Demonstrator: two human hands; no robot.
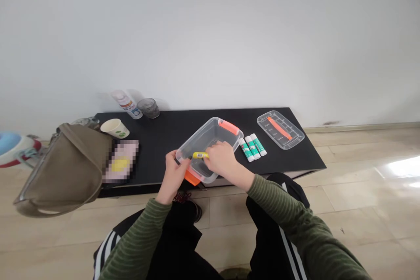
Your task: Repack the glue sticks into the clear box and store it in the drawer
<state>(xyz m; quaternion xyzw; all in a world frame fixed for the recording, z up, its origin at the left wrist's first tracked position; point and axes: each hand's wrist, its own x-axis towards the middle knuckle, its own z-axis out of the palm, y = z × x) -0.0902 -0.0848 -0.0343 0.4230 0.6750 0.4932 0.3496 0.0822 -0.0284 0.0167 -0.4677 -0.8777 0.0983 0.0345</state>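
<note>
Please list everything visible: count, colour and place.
table: 1, black, centre
box: 1, clear and orange, centre
stick: 1, yellow, at box
tubes: 3, white and green, beside box
lid: 1, clear and orange, right
glass: 1, grey, table back
can: 1, white, beside glass
bag: 1, taupe, left
cup: 1, white, near bag
pixelated item: 1, pink and yellow, beside bag
glassy item: 1, clear, behind bag
unclear object: 1, multicoloured, left edge
wall: 1, grey, behind
floor: 1, beige, below
left hand: 1, bare, on box rim
right hand: 1, bare, holding stick
sleeves: 2, green, arms
trousers: 1, black, bottom
footwear: count unclear, dark, below
</note>
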